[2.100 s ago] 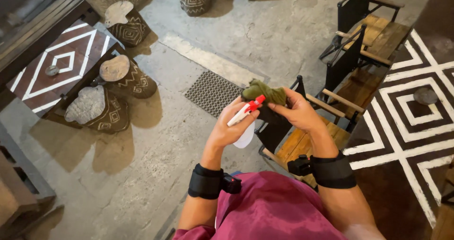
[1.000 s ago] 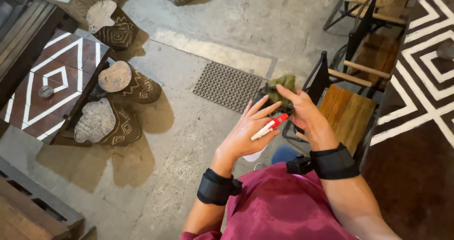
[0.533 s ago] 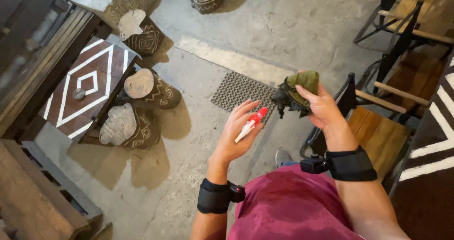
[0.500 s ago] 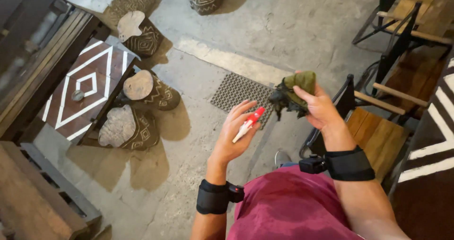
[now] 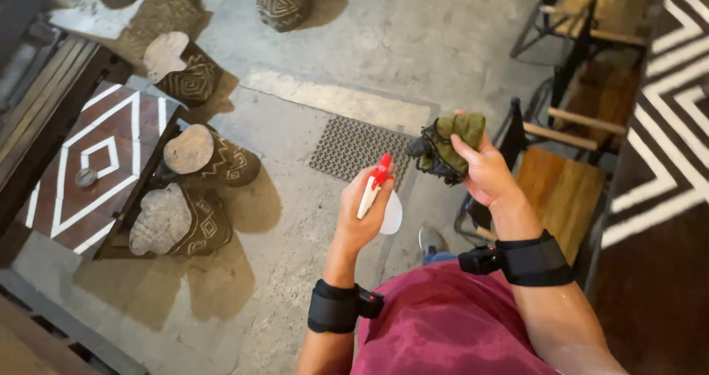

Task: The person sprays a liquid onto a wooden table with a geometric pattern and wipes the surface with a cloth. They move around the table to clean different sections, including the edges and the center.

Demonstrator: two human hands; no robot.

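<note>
While the rough grey concrete floor [image 5: 310, 271] spreads wide underfoot, the low counter with its brown top and white diamond pattern [image 5: 96, 168] sits off to the left, three carved patterned stools with pale flat tops [image 5: 193, 162] crowded against its edge. To the right stands the dark metal-framed chair with a wooden slat seat [image 5: 557, 198], and beyond the hands lies the dark metal floor grate [image 5: 354, 147]. The right hand [image 5: 484, 172] is clenched round a crumpled olive-green cloth [image 5: 450, 147], held high above the chair's back. The left hand [image 5: 362, 220] grips a small white spray bottle with a red trigger head [image 5: 380, 192], nozzle up, in mid-air over the floor. The risk, as I read it: that bottle hangs from few fingers, so a slack hold could drop it on concrete, and a stray squeeze could mist the chair's wood.
</note>
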